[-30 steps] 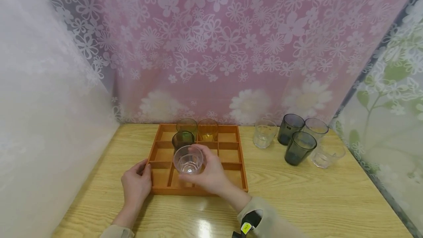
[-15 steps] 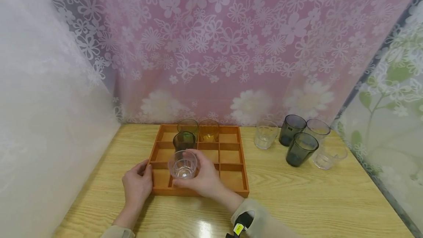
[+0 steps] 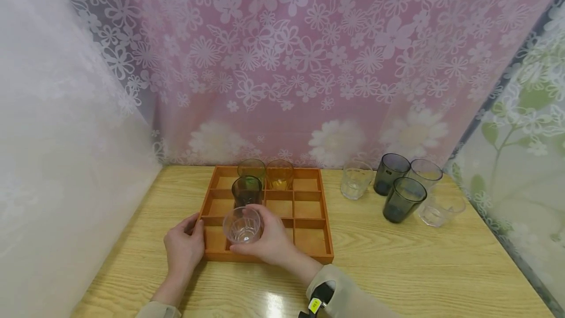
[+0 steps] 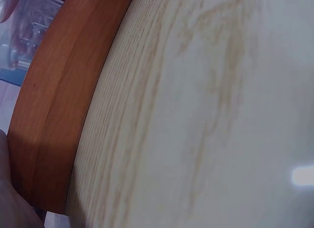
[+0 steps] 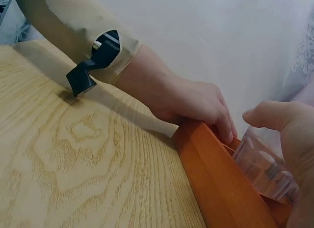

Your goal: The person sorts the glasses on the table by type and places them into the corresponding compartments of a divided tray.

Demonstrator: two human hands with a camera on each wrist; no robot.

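Presently, in the head view, the right hand (image 3: pixel 271 239) clasps a clear glass (image 3: pixel 242 229) at the front row of the tray (image 3: pixel 220 256), nearer than a dark glass (image 3: pixel 247 191); the left hand (image 3: pixel 184 245) grips the tray's left side. The left wrist view shows the tray's edge against the table (image 4: pixel 196 115). In the right wrist view, the clear glass is just beside the tray's wall.

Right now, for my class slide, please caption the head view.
A right hand holds a clear glass at the front row of a wooden tray while the left hand grips the tray's side.
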